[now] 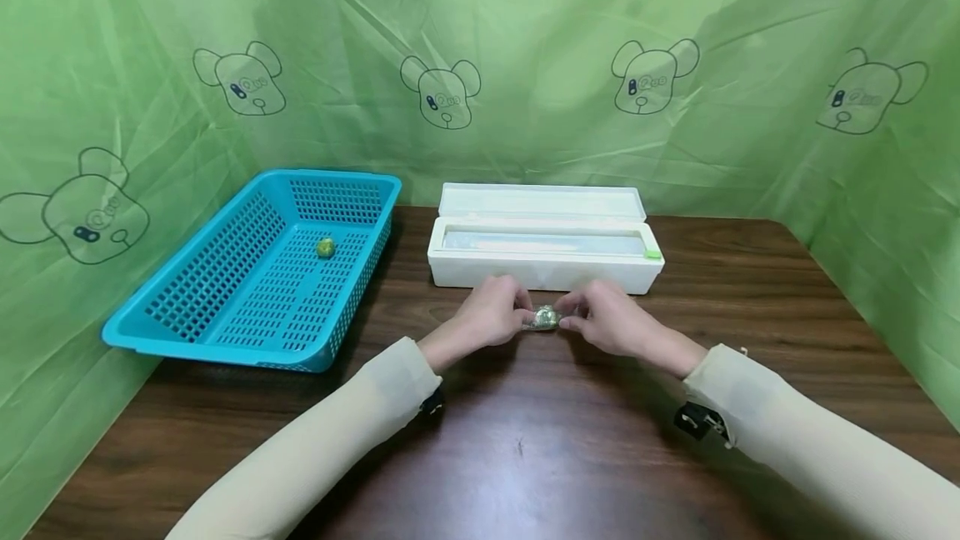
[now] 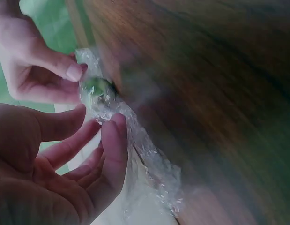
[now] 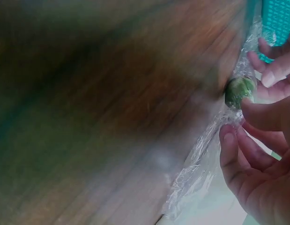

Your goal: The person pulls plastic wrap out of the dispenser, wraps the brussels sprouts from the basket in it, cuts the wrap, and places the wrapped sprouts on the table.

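Note:
A small round green ball (image 1: 546, 317) lies wrapped in clear cling film (image 2: 156, 176) on the wooden table. On its left side my left hand (image 1: 491, 312) pinches the film close to the ball. My right hand (image 1: 611, 319) grips the film at the other side, fingertips right by the ball. Both wrist views show loose, crinkled film trailing past the fingers, with the green ball (image 3: 238, 93) between the two hands. Just behind the hands stands a white cling film dispenser (image 1: 543, 272), its lid (image 1: 542, 201) raised.
A blue perforated basket (image 1: 217, 350) stands at the left and holds one small yellow-green ball (image 1: 326, 248). The dispenser has a green slider (image 1: 652, 255) at its right end. Green curtain (image 1: 540, 15) surrounds the back and sides of the wooden table (image 1: 517, 457).

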A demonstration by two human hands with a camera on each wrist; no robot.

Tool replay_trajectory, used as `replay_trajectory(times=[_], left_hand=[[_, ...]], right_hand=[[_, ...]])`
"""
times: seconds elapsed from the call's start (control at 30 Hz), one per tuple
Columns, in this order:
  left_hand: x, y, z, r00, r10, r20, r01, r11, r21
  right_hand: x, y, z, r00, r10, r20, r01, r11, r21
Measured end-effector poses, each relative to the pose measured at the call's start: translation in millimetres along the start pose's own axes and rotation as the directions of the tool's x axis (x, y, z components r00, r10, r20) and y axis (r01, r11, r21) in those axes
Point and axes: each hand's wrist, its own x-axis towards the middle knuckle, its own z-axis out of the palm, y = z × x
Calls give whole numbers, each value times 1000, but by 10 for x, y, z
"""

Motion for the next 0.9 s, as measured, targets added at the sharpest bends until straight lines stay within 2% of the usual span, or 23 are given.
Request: replay_trajectory(times=[0.17, 0.33, 0.43, 0.7, 0.9], left_hand=[[-6, -26, -6, 999, -8, 41, 10, 999, -47], [60, -24, 46, 999, -12, 44, 11, 1000, 26], [95, -10, 68, 999, 5, 36, -9, 996, 92], [74, 7, 73, 999, 25, 46, -33, 985, 171], [2, -29, 74, 995, 88, 41, -94, 980, 177]], right_hand=[[-11, 12, 22, 998, 63, 4, -63, 995, 82], [46, 66, 64, 997, 73, -1, -73, 995, 65], [65, 90, 71, 998, 61, 2, -61, 997, 51], [36, 71, 86, 1000, 2, 23, -1, 1000, -23], [-24, 25, 80, 998, -34, 51, 34, 999, -19]])
